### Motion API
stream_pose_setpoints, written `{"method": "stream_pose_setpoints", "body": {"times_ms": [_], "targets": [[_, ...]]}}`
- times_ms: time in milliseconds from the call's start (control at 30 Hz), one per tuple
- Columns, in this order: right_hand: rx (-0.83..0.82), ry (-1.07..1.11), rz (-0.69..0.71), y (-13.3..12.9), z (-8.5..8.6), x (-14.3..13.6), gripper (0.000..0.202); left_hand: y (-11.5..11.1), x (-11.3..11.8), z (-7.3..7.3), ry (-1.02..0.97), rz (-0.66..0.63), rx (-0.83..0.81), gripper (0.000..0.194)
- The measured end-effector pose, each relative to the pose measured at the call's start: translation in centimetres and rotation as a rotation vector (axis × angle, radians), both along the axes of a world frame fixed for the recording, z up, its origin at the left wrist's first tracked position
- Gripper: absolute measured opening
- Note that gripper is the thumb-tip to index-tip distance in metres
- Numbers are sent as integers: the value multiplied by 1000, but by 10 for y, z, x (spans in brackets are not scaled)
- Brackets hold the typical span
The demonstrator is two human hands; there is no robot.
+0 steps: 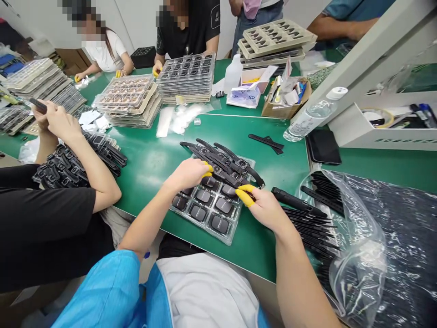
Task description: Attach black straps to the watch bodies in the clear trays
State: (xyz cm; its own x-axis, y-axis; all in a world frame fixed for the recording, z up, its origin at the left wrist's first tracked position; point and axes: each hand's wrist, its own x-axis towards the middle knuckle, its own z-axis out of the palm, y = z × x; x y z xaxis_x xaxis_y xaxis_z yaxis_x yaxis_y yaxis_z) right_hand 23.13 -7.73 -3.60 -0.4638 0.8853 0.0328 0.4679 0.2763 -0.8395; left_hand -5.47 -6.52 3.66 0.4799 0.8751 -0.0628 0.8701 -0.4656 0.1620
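Note:
A clear plastic tray (229, 239) lies on the green table, its compartments filled with black square watch bodies (219, 223). Several smartwatches with black straps (243, 165) are heaped across the tray's far part. My left hand (191, 174), yellow covers on its fingertips, is closed at one side of the nearest strapped smartwatch (217, 169). At that watch's strap end, my right hand (264, 206) pinches with yellow-covered thumb and finger. The fingers hide part of the grip. Right of this hand lies a black strap (297, 201).
Loose straps (307, 228) spill from a clear plastic bag (362, 255) at right. Two crossed straps (266, 142) lie near a water bottle (312, 116). A co-worker's arm (97, 168) is at left beside piled watches (63, 168). Stacked trays (186, 79) stand behind.

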Motion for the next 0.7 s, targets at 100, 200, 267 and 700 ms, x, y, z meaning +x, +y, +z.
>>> {"method": "stream_pose_setpoints", "body": {"times_ms": [100, 200, 267, 700], "targets": [[86, -118, -85, 5, -3, 11, 40, 22, -22, 5, 42, -50, -66, 30], [280, -306, -295, 16, -14, 37, 42, 49, -42, 3, 38, 41, -222, 31], [310, -459, -414, 23, -25, 58, 47, 64, -52, 0, 69, 87, -311, 28], [117, -724, -391, 27, -45, 79, 39, 77, -59, -12, 130, 223, -153, 17]]}}
